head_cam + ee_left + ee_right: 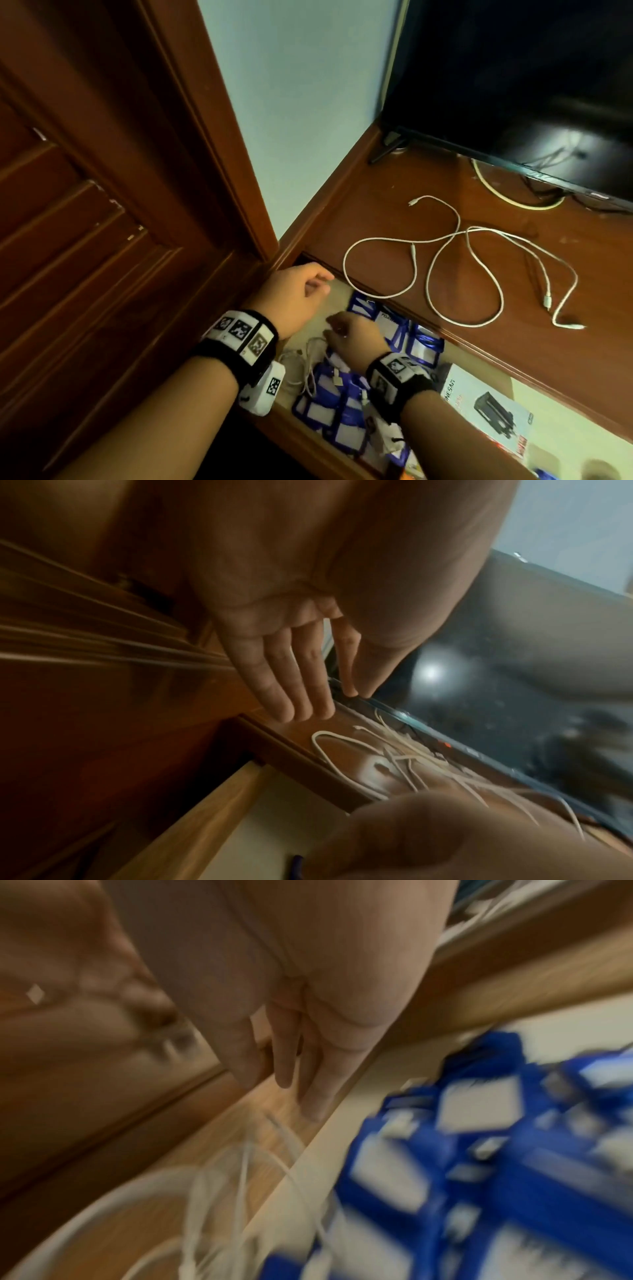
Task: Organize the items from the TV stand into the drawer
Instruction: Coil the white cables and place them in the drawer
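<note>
While the drawer (534, 407) is standing pulled out beneath the TV stand (428, 178), both hands are hanging over its left end. A cluster of blue-edged badge holders (342, 404) with white inserts is lying in the middle of the drawer, overlapping one another, and a small bundle of white cable (308, 363) is sitting just to their left against the drawer's pale floor. Toward the right, a printed box (486, 407) showing a dark device is lying flat on the same floor. The right hand (356, 337) is hovering low over the badge holders and the bundled cable; the right wrist view is showing its fingers (284, 1056) extended downward and loosely together with nothing between them, though that picture is badly blurred. The left hand (298, 294) is sitting higher, near the drawer's back left corner beside the wooden door frame (212, 137), and the left wrist view is showing its fingers (291, 674) straight and spread slightly, empty. On top of the stand, a long white charging cable (455, 270) is sprawling in wide loops, well apart from both hands, with a dark television (513, 78) standing behind it and a yellowish cord (513, 200) curving out from under the screen.
</note>
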Demonstrator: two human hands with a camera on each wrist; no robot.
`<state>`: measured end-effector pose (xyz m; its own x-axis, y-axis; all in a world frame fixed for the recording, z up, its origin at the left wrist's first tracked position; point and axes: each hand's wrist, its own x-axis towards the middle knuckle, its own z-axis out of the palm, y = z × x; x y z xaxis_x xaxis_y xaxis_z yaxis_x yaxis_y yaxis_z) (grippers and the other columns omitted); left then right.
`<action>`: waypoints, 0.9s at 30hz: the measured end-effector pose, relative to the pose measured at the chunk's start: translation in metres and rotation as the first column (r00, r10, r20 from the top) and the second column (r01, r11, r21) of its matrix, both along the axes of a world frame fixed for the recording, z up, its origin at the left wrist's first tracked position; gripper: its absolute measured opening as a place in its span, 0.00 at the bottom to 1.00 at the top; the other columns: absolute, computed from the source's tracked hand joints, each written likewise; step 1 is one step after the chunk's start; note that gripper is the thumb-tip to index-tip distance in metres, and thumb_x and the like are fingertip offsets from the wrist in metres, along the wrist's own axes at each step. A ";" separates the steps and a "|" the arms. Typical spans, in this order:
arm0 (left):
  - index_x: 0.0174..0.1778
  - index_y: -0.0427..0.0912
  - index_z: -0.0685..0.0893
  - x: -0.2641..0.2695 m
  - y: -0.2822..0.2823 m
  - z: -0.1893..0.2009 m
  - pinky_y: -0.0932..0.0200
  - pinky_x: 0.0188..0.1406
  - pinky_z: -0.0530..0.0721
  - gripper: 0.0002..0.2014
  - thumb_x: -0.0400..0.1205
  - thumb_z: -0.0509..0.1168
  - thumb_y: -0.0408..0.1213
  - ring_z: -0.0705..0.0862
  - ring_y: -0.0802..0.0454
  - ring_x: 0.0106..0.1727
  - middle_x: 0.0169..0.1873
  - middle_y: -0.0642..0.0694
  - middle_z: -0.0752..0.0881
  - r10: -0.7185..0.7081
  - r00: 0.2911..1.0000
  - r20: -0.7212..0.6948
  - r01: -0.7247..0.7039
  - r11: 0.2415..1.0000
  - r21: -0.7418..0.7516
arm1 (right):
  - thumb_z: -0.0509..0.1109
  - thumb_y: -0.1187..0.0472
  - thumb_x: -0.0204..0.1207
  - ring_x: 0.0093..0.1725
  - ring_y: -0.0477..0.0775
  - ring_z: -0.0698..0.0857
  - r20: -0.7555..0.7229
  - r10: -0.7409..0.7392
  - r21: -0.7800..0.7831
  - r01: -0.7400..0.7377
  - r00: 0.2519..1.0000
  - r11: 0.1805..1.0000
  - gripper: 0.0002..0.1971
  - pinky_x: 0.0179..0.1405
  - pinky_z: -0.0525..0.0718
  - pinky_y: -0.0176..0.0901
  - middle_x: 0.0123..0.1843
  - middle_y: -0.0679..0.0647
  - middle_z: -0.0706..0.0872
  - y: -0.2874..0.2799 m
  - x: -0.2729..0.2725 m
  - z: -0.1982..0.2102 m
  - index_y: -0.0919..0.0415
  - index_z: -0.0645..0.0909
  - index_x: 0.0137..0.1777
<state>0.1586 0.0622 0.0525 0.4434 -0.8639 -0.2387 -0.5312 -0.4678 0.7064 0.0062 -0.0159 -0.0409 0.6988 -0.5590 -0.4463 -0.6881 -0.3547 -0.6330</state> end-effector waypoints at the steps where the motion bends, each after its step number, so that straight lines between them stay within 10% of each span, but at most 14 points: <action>1: 0.66 0.56 0.87 -0.001 -0.011 -0.006 0.51 0.63 0.86 0.13 0.85 0.70 0.42 0.85 0.56 0.58 0.58 0.55 0.86 -0.064 0.995 0.074 0.063 0.998 0.015 | 0.72 0.53 0.82 0.58 0.52 0.89 0.031 -0.044 -0.018 0.045 0.999 0.999 0.15 0.56 0.82 0.39 0.61 0.52 0.91 -0.011 -0.011 0.008 0.54 0.87 0.66; 6: 0.82 0.64 0.73 -0.015 -0.060 -0.025 0.45 0.80 0.73 0.31 0.82 0.74 0.45 0.66 0.43 0.79 0.82 0.50 0.66 -0.347 0.880 0.325 0.295 0.935 0.198 | 0.75 0.57 0.80 0.42 0.42 0.86 0.140 -0.213 -0.126 0.231 0.967 0.965 0.06 0.46 0.78 0.29 0.45 0.44 0.92 -0.052 -0.063 0.047 0.51 0.90 0.54; 13: 0.72 0.60 0.81 -0.026 -0.087 -0.043 0.44 0.72 0.79 0.21 0.83 0.72 0.50 0.71 0.42 0.74 0.77 0.49 0.73 -0.463 0.773 0.434 0.358 0.883 0.304 | 0.74 0.55 0.81 0.42 0.35 0.82 0.209 -0.263 -0.221 0.307 0.942 0.925 0.10 0.36 0.71 0.18 0.44 0.40 0.85 -0.075 -0.100 0.080 0.43 0.81 0.59; 18: 0.62 0.55 0.87 -0.023 -0.085 -0.046 0.45 0.70 0.81 0.11 0.85 0.71 0.48 0.72 0.46 0.72 0.74 0.50 0.76 -0.440 0.799 0.409 0.360 0.896 0.259 | 0.73 0.56 0.80 0.52 0.49 0.84 0.162 -0.175 -0.275 0.215 0.971 0.937 0.19 0.56 0.84 0.43 0.54 0.47 0.84 -0.074 -0.103 0.076 0.48 0.80 0.71; 23: 0.60 0.50 0.89 -0.016 -0.070 -0.047 0.48 0.76 0.76 0.09 0.88 0.68 0.45 0.72 0.46 0.79 0.80 0.51 0.75 -0.423 0.837 0.348 0.361 0.904 0.230 | 0.72 0.53 0.81 0.72 0.61 0.76 -0.071 -0.084 -0.259 0.063 0.994 0.964 0.39 0.76 0.77 0.54 0.74 0.54 0.75 -0.076 -0.094 0.069 0.42 0.58 0.88; 27: 0.52 0.48 0.83 -0.021 -0.038 -0.046 0.49 0.55 0.83 0.09 0.85 0.69 0.49 0.77 0.48 0.62 0.57 0.50 0.76 -0.178 0.899 0.400 0.153 0.984 0.093 | 0.71 0.51 0.81 0.76 0.61 0.72 -0.186 0.012 -0.291 -0.067 0.982 0.954 0.42 0.78 0.73 0.53 0.81 0.53 0.71 -0.078 -0.092 0.065 0.44 0.52 0.90</action>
